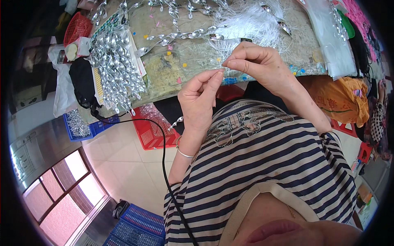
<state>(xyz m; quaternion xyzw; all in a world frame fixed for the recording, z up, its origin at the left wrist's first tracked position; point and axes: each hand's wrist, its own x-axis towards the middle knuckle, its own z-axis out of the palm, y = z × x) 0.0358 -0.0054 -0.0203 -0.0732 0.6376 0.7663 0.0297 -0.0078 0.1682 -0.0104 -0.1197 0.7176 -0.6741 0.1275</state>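
My left hand [197, 100] and my right hand [264, 69] meet at the table's near edge, each pinching thumb against forefinger. Their fingertips almost touch. Whatever lies between them is too small and fine to make out. Just beyond is a loose heap of white threads [254, 26]. Silver twisted strips [186, 35] lie across the table past my fingers, one end passing behind my right hand. A small silver twisted piece [177, 122] shows beside my left wrist; I cannot tell what it hangs from.
A dense bundle of silver twisted strands [117, 67] covers the table's left side, beside a black pouch [83, 82] and red basket [78, 28]. Clear plastic sheets [330, 41] overhang the right edge. Below stand a red crate [150, 133] and blue crate [88, 133]. A black cable [164, 153] crosses nearby.
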